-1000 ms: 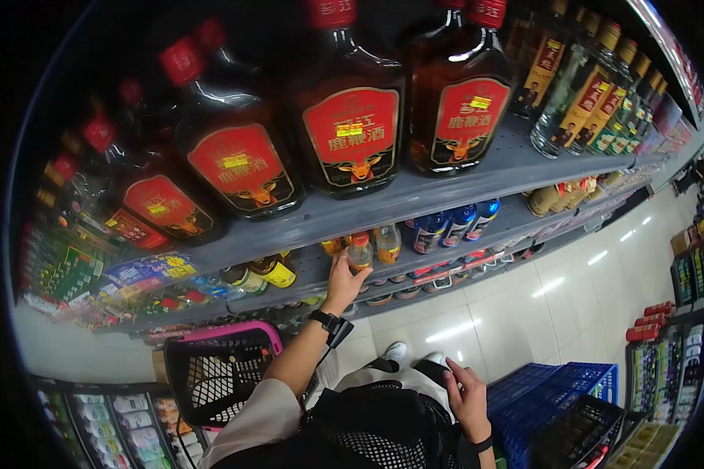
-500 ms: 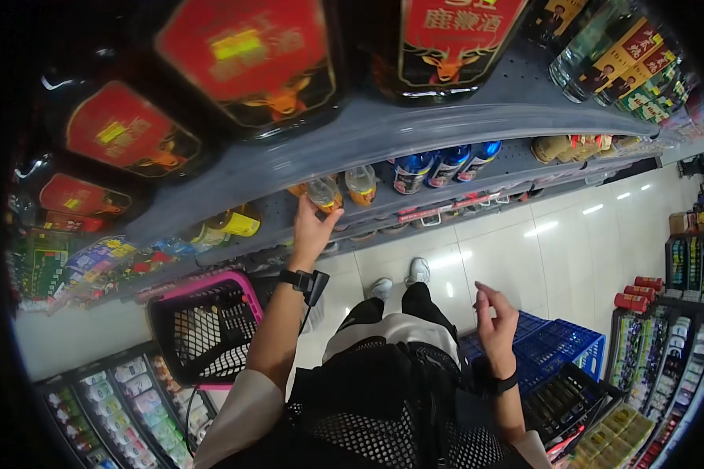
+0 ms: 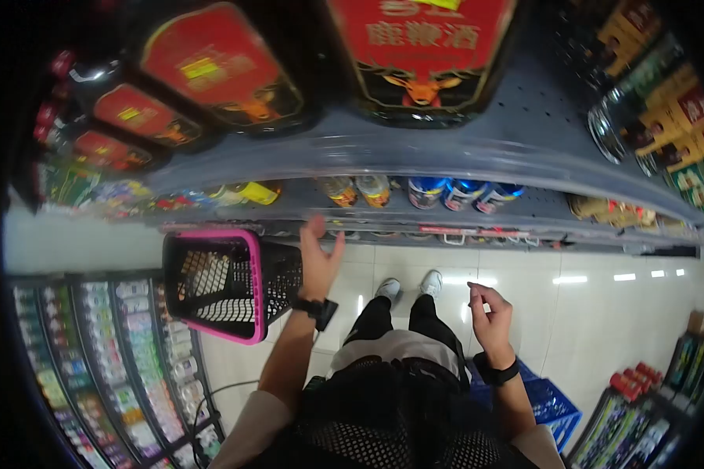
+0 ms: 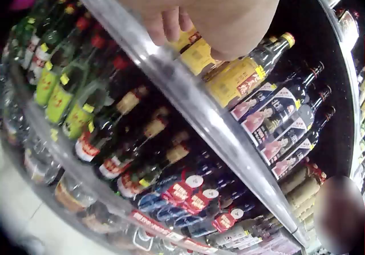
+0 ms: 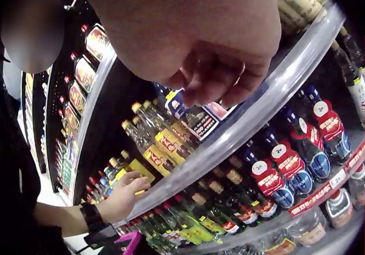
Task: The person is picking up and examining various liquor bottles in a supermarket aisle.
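My left hand (image 3: 318, 262) is just in front of the lower shelf, its fingers spread and nothing in them. Behind it on that shelf stand two clear-necked bottles with yellow-orange labels (image 3: 373, 191). In the left wrist view the hand (image 4: 211, 9) overlaps the yellow-labelled bottles (image 4: 236, 78) close to the shelf edge. My right hand (image 3: 491, 320) hangs over the floor with loosely bent fingers and holds nothing. The right wrist view shows the left hand (image 5: 124, 195) beside the same row of yellow-labelled bottles (image 5: 162, 146).
Large dark bottles with red deer labels (image 3: 422, 62) line the upper shelf (image 3: 368, 152). Blue-capped bottles (image 3: 426, 193) stand right of the yellow-labelled ones. A pink-rimmed black basket (image 3: 254, 289) is at the left, a blue crate (image 3: 551, 402) at the lower right.
The left hand has let go of a yellow-labelled bottle on the lower shelf and drawn back toward me. The view has tipped further down. The right hand still hangs idle.
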Motion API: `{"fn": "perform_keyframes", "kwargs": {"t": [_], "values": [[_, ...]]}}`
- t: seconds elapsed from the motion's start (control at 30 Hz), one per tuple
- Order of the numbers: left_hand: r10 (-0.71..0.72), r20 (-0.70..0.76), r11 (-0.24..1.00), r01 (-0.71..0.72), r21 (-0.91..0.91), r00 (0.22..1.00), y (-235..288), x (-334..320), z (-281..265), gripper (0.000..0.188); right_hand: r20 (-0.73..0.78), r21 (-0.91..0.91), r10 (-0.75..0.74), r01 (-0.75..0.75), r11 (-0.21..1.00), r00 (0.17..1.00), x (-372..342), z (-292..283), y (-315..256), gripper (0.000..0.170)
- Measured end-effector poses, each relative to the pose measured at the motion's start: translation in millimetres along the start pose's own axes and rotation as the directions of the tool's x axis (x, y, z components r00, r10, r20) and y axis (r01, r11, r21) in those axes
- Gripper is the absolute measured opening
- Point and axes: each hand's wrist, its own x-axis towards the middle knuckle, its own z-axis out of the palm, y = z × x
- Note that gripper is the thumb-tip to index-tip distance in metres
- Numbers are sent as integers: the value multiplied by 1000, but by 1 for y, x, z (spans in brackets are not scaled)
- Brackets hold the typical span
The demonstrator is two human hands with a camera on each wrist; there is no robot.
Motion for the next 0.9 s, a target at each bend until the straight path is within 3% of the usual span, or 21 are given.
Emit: {"fn": "perform_keyframes", "kwargs": {"t": [0.1,0.17,0.23,0.3,0.37,0.43,0.5,0.57,0.6,0.63,0.67,0.7,0.77,0.8,0.87,0.9], "values": [[-200,50,979,202,-34,979,-4,-70,-16,45,152,-9,-35,37,999,988,7,7,10,17],[-450,294,891,448,79,843,-9,-114,-37,45,224,34,-72,66,997,972,7,19,11,17],[-399,415,917,340,210,818,-48,-180,-49,43,306,36,-83,75,997,948,7,32,3,17],[-557,564,828,457,325,609,-53,-226,-76,43,451,29,-136,137,990,882,2,51,-3,18],[-713,483,683,657,318,508,-63,-279,-94,42,517,40,-198,208,977,833,-3,72,-11,19],[-743,357,653,730,201,566,-84,-339,-118,41,598,41,-219,244,969,771,-15,96,-25,20],[-792,359,596,753,277,494,-102,-393,-140,30,618,22,-223,267,963,753,-27,122,-41,19],[-733,452,564,826,-15,508,-188,-492,-155,24,627,45,-212,237,970,749,-48,154,-46,19],[-727,452,572,820,-17,516,-184,-494,-170,24,652,18,-191,237,971,734,-59,172,-48,20],[-800,403,516,852,84,445,-160,-494,-187,24,646,20,-198,243,970,737,-71,189,-52,20],[-863,339,448,877,174,374,-153,-496,-200,24,695,17,-212,279,960,687,-84,206,-56,20],[-747,483,607,765,215,457,-191,-526,-211,28,740,16,-224,316,949,634,-99,225,-60,21],[-859,393,394,914,100,327,-202,-535,-243,33,757,40,-254,345,938,602,-135,270,-65,21],[-867,381,379,921,88,320,-209,-551,-257,33,791,68,-254,333,941,557,-157,290,-73,22],[-756,254,653,725,220,604,-229,-576,-286,35,845,81,-248,345,935,474,-197,327,-89,22],[-919,175,351,936,-37,352,-191,-541,-310,36,856,93,-256,353,931,448,-215,344,-97,22]]}}
